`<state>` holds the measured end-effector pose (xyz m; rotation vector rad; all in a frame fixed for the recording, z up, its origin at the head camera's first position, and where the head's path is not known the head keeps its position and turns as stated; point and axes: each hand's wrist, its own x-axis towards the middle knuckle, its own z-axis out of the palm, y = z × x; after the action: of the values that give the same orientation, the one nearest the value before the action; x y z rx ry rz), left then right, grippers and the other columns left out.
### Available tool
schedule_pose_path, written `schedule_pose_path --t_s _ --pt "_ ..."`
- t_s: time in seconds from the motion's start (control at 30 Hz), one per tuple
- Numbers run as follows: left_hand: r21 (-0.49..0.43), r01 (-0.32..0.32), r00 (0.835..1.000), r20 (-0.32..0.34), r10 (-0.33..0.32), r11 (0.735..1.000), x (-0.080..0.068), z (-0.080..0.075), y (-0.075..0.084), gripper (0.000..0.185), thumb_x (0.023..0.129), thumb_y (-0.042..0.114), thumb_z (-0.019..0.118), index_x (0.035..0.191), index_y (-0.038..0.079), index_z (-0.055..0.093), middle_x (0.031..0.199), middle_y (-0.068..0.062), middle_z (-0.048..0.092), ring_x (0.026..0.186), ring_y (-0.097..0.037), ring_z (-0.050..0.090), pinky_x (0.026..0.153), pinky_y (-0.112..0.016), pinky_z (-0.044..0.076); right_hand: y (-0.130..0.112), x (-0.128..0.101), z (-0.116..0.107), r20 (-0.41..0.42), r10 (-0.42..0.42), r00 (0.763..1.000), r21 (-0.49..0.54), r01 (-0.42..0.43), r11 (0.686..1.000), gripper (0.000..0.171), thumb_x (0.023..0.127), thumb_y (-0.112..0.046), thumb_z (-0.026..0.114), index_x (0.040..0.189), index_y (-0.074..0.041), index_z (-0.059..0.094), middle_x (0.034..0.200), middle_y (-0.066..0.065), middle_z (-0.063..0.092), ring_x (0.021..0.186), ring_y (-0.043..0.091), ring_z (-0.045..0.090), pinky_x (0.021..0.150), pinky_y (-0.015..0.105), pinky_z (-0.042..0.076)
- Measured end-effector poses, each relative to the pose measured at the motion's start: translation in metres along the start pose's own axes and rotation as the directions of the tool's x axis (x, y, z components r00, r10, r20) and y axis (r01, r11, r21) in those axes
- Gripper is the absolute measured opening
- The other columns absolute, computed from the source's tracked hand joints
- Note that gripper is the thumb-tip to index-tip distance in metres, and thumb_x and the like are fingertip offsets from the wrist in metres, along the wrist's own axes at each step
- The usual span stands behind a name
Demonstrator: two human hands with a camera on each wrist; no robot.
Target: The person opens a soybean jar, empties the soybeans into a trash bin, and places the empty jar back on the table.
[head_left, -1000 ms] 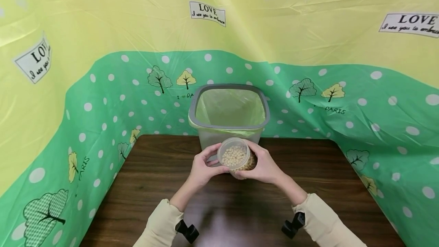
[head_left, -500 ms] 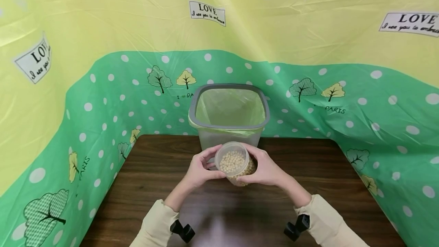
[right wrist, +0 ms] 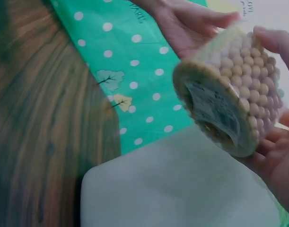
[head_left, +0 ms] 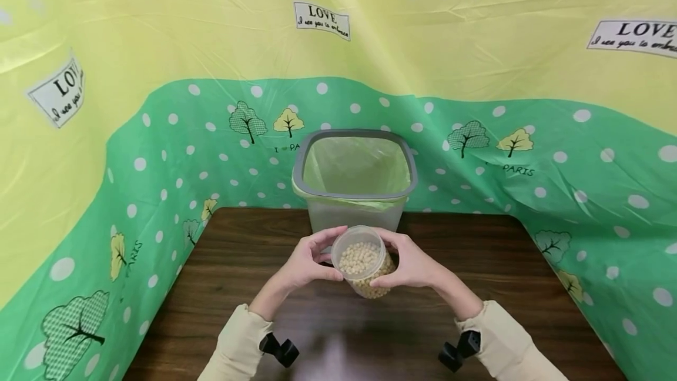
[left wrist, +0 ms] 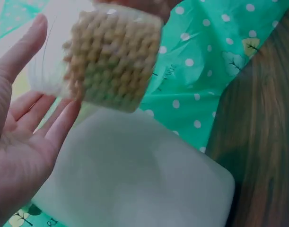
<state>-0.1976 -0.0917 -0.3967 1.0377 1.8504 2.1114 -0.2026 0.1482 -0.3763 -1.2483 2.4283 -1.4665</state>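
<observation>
A clear plastic jar [head_left: 365,263] of round pale beans is held up between both hands, its mouth uncovered and tilted. The left hand [head_left: 307,260] holds it near the rim, thumb on the near side and fingers on the far side. In the left wrist view, that hand's fingertips [left wrist: 71,109] lie against the jar [left wrist: 113,56]. The right hand [head_left: 415,260] grips the jar's body from the right. Seen from the right wrist, a label shows on the base of the jar [right wrist: 229,94], with the right thumb [right wrist: 272,40] at its side.
Behind the jar stands a pale bin [head_left: 351,210] with a grey rim and a light green liner [head_left: 359,163]. It stands at the back of the dark wooden table [head_left: 465,263]. A green and yellow patterned curtain [head_left: 455,75] surrounds the table on three sides.
Both hands have moved the jar slightly down in view and nearer the person, away from the bin. More of its lower side shows below the right thumb.
</observation>
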Motion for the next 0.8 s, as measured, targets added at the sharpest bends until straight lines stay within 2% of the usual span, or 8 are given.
schedule_pose_path --t_s 0.13,0.2,0.37,0.53,0.63,0.8 --pt "0.036 -0.013 0.987 -0.16 0.018 0.999 -0.001 0.01 -0.008 0.078 0.067 0.023 0.081 0.126 -0.011 0.042 0.126 -0.031 0.044 0.111 -0.012 0.051 0.082 -0.028 0.049 0.003 -0.001 0.006 -0.157 -0.011 0.988 -0.156 -0.014 0.988 0.082 0.061 -0.03 0.085 0.131 -0.015 0.045 0.117 -0.001 0.056 0.101 0.012 0.054 0.081 0.031 0.047" --pt "0.052 -0.011 0.981 -0.195 0.021 0.999 -0.002 0.013 -0.01 0.074 0.068 0.019 0.08 0.125 -0.009 0.043 0.125 -0.029 0.046 0.111 -0.016 0.051 0.082 -0.028 0.05 0.004 -0.002 0.008 -0.189 -0.013 0.982 -0.197 -0.025 0.98 0.082 0.06 -0.032 0.084 0.131 -0.015 0.045 0.117 -0.001 0.056 0.1 0.012 0.054 0.082 0.032 0.047" --pt "0.139 -0.02 0.989 -0.144 0.04 0.99 -0.002 0.014 -0.004 0.078 0.07 0.02 0.079 0.133 -0.002 0.04 0.133 -0.019 0.044 0.118 -0.025 0.046 0.085 -0.03 0.048 0.003 -0.003 0.006 -0.137 -0.008 0.991 -0.169 -0.016 0.985 0.08 0.062 -0.027 0.084 0.131 -0.011 0.045 0.117 0.004 0.057 0.1 0.016 0.056 0.081 0.031 0.048" --pt "0.193 -0.006 0.983 -0.179 0.041 0.981 -0.001 0.017 -0.001 0.081 0.07 0.015 0.079 0.135 -0.005 0.036 0.133 -0.019 0.044 0.12 -0.024 0.044 0.087 -0.031 0.047 0.002 -0.003 0.006 -0.157 0.008 0.988 -0.173 -0.035 0.984 0.08 0.063 -0.031 0.083 0.13 -0.011 0.046 0.116 0.002 0.056 0.099 0.013 0.055 0.08 0.029 0.047" --pt "0.157 0.008 0.987 -0.158 0.017 0.988 -0.001 0.015 0.001 0.083 0.069 0.012 0.079 0.136 -0.006 0.034 0.134 -0.021 0.043 0.12 -0.024 0.044 0.088 -0.031 0.047 0.004 -0.003 0.005 -0.14 0.025 0.99 -0.122 -0.043 0.992 0.078 0.063 -0.029 0.083 0.129 -0.011 0.046 0.115 0.001 0.057 0.098 0.012 0.056 0.081 0.029 0.047" --pt "0.042 0.01 1.0 -0.015 -0.009 0.999 0.001 0.007 0.004 0.082 0.07 0.019 0.079 0.135 -0.007 0.035 0.134 -0.024 0.04 0.118 -0.025 0.045 0.088 -0.034 0.046 0.006 -0.005 0.0 -0.025 0.025 0.999 0.018 -0.024 1.0 0.072 0.065 -0.017 0.081 0.128 -0.008 0.047 0.114 0.005 0.057 0.098 0.015 0.057 0.082 0.032 0.047"
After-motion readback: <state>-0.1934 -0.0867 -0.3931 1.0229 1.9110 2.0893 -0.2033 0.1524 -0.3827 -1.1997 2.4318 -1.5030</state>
